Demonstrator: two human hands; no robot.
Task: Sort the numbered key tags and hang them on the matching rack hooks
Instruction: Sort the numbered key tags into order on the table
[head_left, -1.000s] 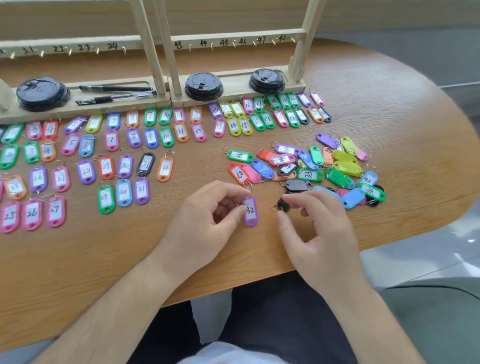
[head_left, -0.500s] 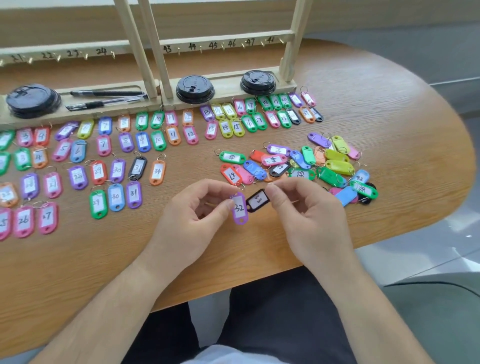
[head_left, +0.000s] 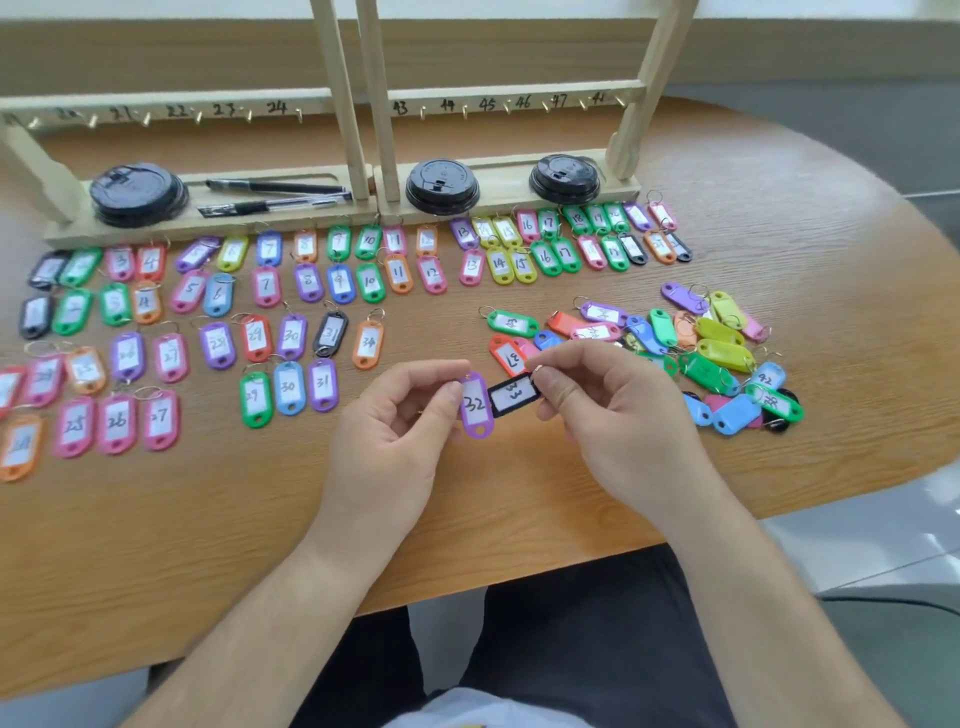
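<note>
Left hand (head_left: 395, 441) pinches purple tag 32 (head_left: 475, 404), right hand (head_left: 618, 415) pinches black tag 33 (head_left: 513, 395) beside it above the desk (head_left: 519, 509); loose fingertip holds risk dropping or misfiling either.

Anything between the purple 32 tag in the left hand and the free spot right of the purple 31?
Nothing visible. The left hand pinches the purple 32 tag; only bare table lies between it and the purple 31 tag. The orange 34 tag lies farther back.
</note>
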